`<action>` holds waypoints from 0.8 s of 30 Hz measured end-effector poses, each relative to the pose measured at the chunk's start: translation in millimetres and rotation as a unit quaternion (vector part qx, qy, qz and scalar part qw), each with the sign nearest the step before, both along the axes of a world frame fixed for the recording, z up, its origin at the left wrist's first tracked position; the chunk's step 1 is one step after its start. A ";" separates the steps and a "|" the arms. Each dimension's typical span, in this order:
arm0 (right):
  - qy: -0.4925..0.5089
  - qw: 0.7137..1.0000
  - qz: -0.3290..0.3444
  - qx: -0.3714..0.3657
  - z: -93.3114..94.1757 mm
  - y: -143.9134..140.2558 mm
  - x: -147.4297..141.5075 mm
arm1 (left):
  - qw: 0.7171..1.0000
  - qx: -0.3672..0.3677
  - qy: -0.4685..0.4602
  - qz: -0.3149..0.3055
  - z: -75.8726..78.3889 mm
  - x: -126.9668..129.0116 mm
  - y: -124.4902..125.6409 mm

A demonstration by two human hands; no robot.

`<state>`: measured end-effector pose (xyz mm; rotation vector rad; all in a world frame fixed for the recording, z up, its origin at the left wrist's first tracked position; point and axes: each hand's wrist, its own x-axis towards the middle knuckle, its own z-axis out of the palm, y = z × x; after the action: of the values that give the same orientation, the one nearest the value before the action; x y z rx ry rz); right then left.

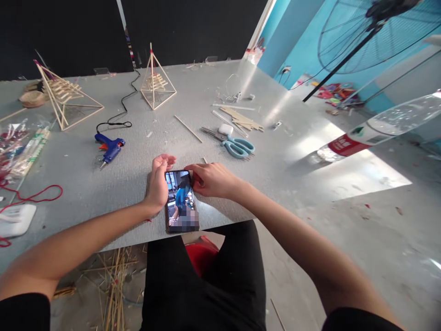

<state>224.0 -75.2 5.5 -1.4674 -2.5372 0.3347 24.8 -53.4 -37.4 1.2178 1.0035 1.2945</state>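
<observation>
A smartphone with a lit screen lies near the front edge of the grey table. Along its upper left side rests my left hand, cupped on its edge with the fingers loosely extended and nothing in them. At the phone's top right corner, my right hand has its fingers curled in, the index fingertip and thumb against the corner. A thin wooden stick pokes out behind the right hand. Beyond the hands lie scissors with light blue handles and a small white case.
A blue glue gun with a black cord lies left. Two stick pyramids stand behind it. Flat wooden sticks lie at the back right. A plastic bottle stands right, a fan beyond. Bundled sticks lie below.
</observation>
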 end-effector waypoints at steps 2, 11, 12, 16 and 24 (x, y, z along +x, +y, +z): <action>0.000 1.000 -0.004 -0.001 -0.5 0.6 -1.6 | 1.000 0.001 -0.008 0.002 -0.6 1.1 -0.8; 0.001 1.000 -0.014 0.006 -3.9 2.3 -6.2 | 1.000 0.005 -0.009 0.011 7.2 6.2 -5.8; 0.001 1.000 -0.014 0.008 -4.2 2.2 -6.7 | 1.000 0.006 -0.007 0.012 7.4 6.1 -6.1; 0.007 1.000 -0.015 0.011 -6.8 1.2 -7.2 | 1.000 0.016 -0.003 0.008 7.7 5.5 -7.1; 0.061 0.998 -0.024 -0.001 -15.1 -3.5 -3.5 | 1.000 0.016 0.009 0.010 7.0 4.8 -6.4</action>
<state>220.6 -78.7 -9.5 -1.4580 -2.4036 0.4056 29.6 -59.8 -30.4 1.2493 1.0134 1.3214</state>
